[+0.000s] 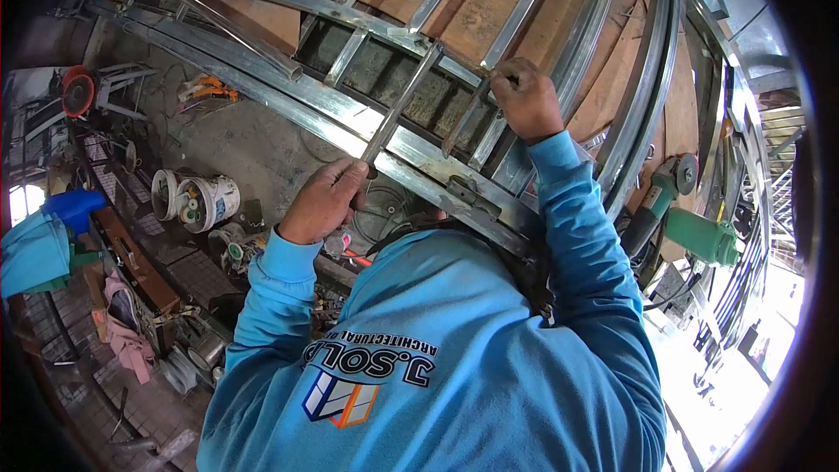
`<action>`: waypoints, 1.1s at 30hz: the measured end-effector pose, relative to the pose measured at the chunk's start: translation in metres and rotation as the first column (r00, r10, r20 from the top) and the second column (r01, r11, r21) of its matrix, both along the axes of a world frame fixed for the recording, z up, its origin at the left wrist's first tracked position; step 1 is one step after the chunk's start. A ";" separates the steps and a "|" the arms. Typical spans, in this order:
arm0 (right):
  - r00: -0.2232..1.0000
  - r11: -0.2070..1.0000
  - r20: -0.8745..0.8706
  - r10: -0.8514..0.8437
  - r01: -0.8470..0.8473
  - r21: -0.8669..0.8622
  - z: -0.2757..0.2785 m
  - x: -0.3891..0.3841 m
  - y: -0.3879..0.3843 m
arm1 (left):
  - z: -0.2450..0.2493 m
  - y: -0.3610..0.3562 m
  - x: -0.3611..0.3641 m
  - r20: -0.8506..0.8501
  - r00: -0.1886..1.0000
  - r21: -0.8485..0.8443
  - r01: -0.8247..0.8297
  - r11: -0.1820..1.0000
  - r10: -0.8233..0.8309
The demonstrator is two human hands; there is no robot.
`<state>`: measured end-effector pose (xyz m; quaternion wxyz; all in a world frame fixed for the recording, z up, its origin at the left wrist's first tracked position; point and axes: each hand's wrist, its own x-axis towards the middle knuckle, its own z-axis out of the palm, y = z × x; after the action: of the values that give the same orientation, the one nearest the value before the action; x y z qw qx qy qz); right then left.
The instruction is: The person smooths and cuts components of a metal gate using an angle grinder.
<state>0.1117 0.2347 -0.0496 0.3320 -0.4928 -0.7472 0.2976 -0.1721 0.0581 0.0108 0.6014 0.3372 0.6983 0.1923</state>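
A slim metal bar (402,105) crosses the near edge of a metal frame (358,111) in an apparent positioning step, the next move calling for steadiness, as the left hand (325,197) pinches the bar's near end and the right hand (529,100), fingers curled, grips a dark strip (465,120), possibly metal.

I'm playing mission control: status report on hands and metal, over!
Left hand gripping metal bar. Right hand at slim dark strip, grip unclear. Bar lies across beams. Grinder off right, clear of both hands.
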 end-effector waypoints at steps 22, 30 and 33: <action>0.999 1.000 -0.032 -0.008 0.008 -0.012 -0.004 0.000 -0.001 | 0.001 0.001 -0.001 -0.005 1.000 0.004 0.012 1.000 -0.012; 1.000 1.000 -0.014 -0.018 0.018 0.020 -0.007 0.000 0.000 | -0.004 -0.001 -0.003 0.017 1.000 0.014 0.010 1.000 -0.010; 1.000 1.000 -0.013 -0.018 0.018 0.009 -0.003 -0.001 -0.001 | -0.005 -0.002 -0.003 0.022 1.000 0.014 0.009 1.000 -0.009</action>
<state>0.1110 0.2339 -0.0526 0.3419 -0.4962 -0.7418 0.2945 -0.1755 0.0563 0.0059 0.6074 0.3425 0.6888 0.1982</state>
